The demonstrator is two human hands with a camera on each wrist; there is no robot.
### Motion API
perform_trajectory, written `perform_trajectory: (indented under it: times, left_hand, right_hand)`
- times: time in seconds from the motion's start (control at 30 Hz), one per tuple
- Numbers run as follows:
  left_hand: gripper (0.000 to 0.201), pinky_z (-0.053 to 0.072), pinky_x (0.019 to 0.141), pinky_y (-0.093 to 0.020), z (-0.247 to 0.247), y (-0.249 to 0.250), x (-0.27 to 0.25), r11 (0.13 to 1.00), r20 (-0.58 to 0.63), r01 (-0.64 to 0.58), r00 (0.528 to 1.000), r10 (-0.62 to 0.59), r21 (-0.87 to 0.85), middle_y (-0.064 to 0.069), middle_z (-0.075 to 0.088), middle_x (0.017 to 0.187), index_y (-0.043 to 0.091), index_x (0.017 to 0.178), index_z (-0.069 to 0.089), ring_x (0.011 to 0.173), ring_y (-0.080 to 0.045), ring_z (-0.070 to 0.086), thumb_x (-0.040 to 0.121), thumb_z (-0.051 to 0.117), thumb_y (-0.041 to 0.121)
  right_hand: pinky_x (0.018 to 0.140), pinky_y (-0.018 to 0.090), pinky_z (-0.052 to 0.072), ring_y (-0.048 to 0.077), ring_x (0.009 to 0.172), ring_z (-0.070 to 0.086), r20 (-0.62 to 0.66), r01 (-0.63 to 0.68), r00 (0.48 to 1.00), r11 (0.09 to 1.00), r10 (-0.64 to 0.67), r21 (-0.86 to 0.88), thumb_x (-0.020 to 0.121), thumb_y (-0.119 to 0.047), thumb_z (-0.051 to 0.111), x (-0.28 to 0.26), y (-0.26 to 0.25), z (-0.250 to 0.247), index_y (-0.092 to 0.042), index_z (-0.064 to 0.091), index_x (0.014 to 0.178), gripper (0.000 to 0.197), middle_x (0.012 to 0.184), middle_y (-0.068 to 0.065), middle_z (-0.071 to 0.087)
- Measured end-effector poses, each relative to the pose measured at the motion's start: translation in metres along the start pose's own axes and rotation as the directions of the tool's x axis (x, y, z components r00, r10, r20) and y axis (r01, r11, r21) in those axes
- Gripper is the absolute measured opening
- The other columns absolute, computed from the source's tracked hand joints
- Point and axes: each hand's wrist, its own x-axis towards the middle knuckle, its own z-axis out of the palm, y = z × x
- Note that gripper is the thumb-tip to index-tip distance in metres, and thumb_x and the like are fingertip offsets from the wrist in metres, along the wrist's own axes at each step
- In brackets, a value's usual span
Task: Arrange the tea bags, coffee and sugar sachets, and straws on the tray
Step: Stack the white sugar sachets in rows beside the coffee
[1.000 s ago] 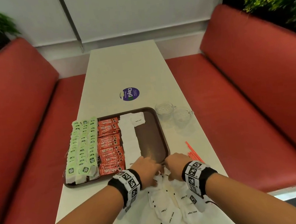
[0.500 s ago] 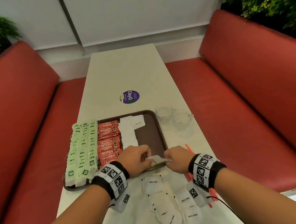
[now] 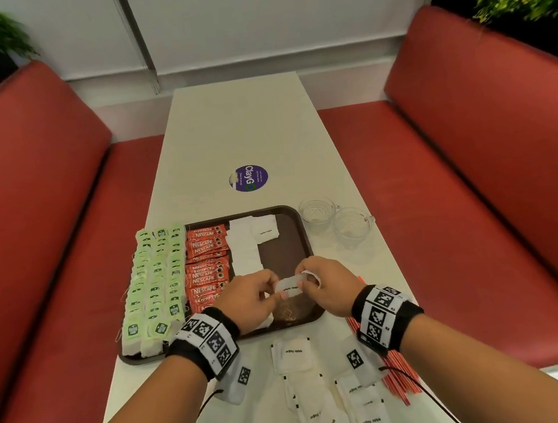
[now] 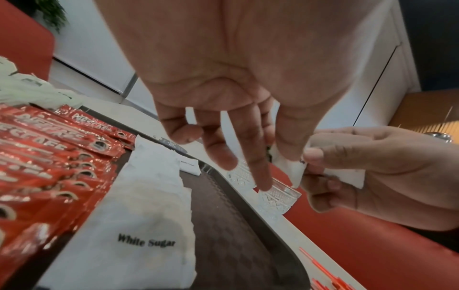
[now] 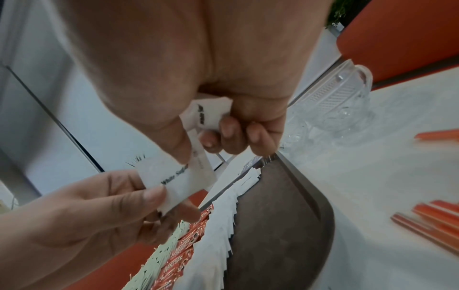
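Nearest the wearer, loose white sugar sachets (image 3: 311,404) are seen lying on the table (image 3: 238,129) in front of the tray's near rim, with a bundle of red straws (image 3: 396,376) on the table beside and under the right wrist. Just beyond, over the tray's near right part, one sugar sachet (image 3: 289,286) is held in the air between both hands: the left hand (image 3: 250,298) pinches its left end between thumb and finger, the other fingers pointing loosely down, and the right hand (image 3: 327,287) pinches its right end. On the tray (image 3: 302,229), green tea bags (image 3: 155,279) fill the left columns, red coffee sachets (image 3: 207,267) the next, and a row of white sugar sachets (image 3: 245,249) runs beside them; the brown right part is still bare. Two glass cups (image 3: 337,220) stand on the table off the tray's far right corner. The step in hand is judged to be the sugar column: a second white row appears to have been begun at the far end. The next move would call for laying the held sachet flat, print up, edge to edge with the existing row, without disturbing it. From the right wrist view alone it is learned that further sachets are tucked in the right palm under curled fingers (image 5: 233,135); this is hidden in the head view. The left wrist view alone shows the printed near end of the laid row (image 4: 146,243). Only the head view gives the whole layout and the stock remaining.
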Motion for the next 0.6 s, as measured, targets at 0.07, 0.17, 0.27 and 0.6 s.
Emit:
perform_trajectory:
  times: [0.07, 0.17, 0.27, 0.6]
  left_hand:
    - [0.017, 0.054, 0.071, -0.031, -0.002, 0.000, 0.007, 1.000, 0.002, 0.000, 1.000, 0.000, 0.018, 0.015, 0.066, 0.090, 0.035, 0.100, 0.063, 0.078, -0.008, 0.061, 0.089, 0.066, 0.048]
    - [0.013, 0.050, 0.070, -0.030, -0.006, 0.002, 0.018, 0.999, -0.045, -0.031, 0.998, 0.032, 0.039, 0.014, 0.065, 0.089, 0.035, 0.099, 0.067, 0.077, -0.006, 0.055, 0.089, 0.068, 0.043]
    - [0.008, 0.040, 0.063, -0.024, -0.012, 0.000, 0.034, 0.998, -0.086, -0.012, 0.996, 0.018, 0.069, 0.015, 0.062, 0.081, 0.032, 0.098, 0.069, 0.072, -0.002, 0.053, 0.091, 0.067, 0.035]
    - [0.024, 0.050, 0.086, -0.033, -0.040, -0.045, 0.132, 0.950, -0.177, 0.287, 0.948, -0.264, 0.124, -0.002, 0.068, 0.104, 0.021, 0.108, 0.068, 0.100, -0.025, 0.062, 0.088, 0.071, 0.033]
  right_hand:
    - [0.080, 0.021, 0.041, 0.012, 0.094, 0.054, -0.001, 0.021, 1.000, 0.999, -0.021, -0.041, 0.100, -0.023, 0.055, 0.005, 0.002, 0.001, -0.015, 0.063, 0.114, 0.018, 0.104, -0.004, 0.058]
    - [0.085, 0.028, 0.044, 0.015, 0.094, 0.055, 0.017, 0.026, 1.000, 0.996, -0.025, -0.079, 0.100, -0.024, 0.054, 0.013, 0.005, 0.002, -0.015, 0.063, 0.114, 0.019, 0.106, -0.001, 0.059]
    - [0.075, 0.023, 0.042, 0.011, 0.086, 0.055, -0.001, -0.002, 1.000, 1.000, 0.002, -0.009, 0.100, -0.022, 0.053, 0.021, 0.003, 0.000, -0.018, 0.058, 0.116, 0.017, 0.102, -0.005, 0.058]
    - [0.067, 0.036, 0.043, 0.018, 0.069, 0.049, -0.030, -0.109, 0.993, 0.981, 0.115, 0.163, 0.099, -0.021, 0.051, 0.047, 0.005, -0.013, -0.017, 0.049, 0.083, 0.016, 0.080, 0.008, 0.059]
